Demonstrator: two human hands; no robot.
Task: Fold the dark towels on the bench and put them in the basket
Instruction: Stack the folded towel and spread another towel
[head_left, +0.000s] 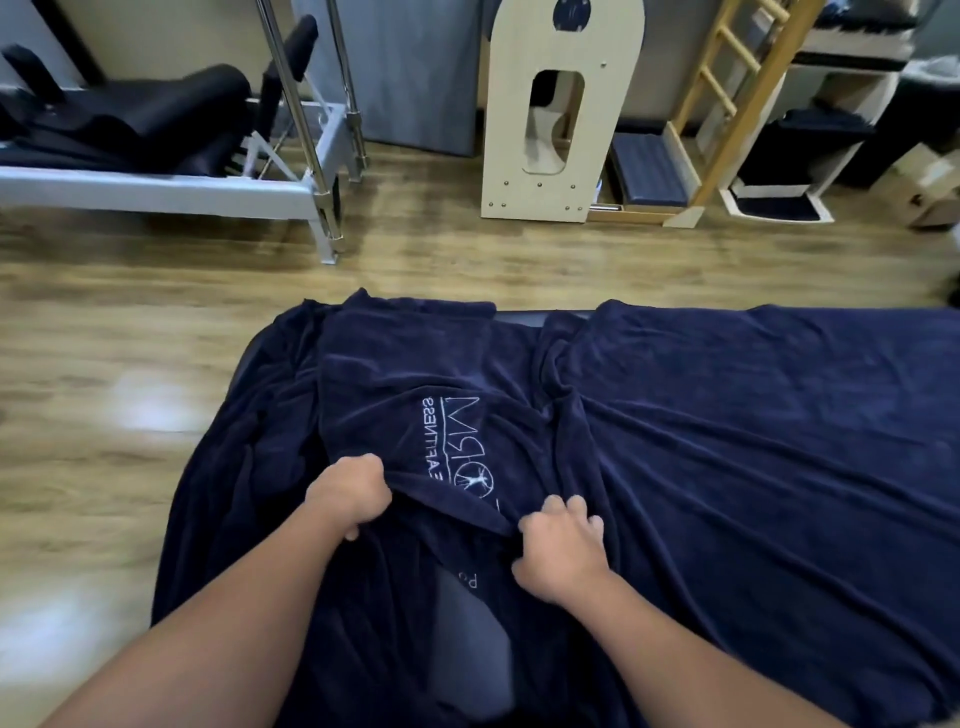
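Dark navy towels cover the bench (470, 639), whose grey top shows through a gap near me. The top towel (410, 364), with a white printed logo, lies rumpled at the bench's left part. My left hand (349, 491) grips its near edge at the left. My right hand (558, 540) pinches the same edge to the right of the logo. A second navy towel (753, 431) spreads over the right part of the bench. Another dark towel (244, 431) hangs over the bench's left end. No basket is in view.
Wooden floor (130, 332) lies beyond and left of the bench. A grey exercise machine with black pads (171, 171) stands far left. A cream wooden arch unit (550, 130) and a wooden ladder frame (727, 104) stand at the back, with shelves at the far right.
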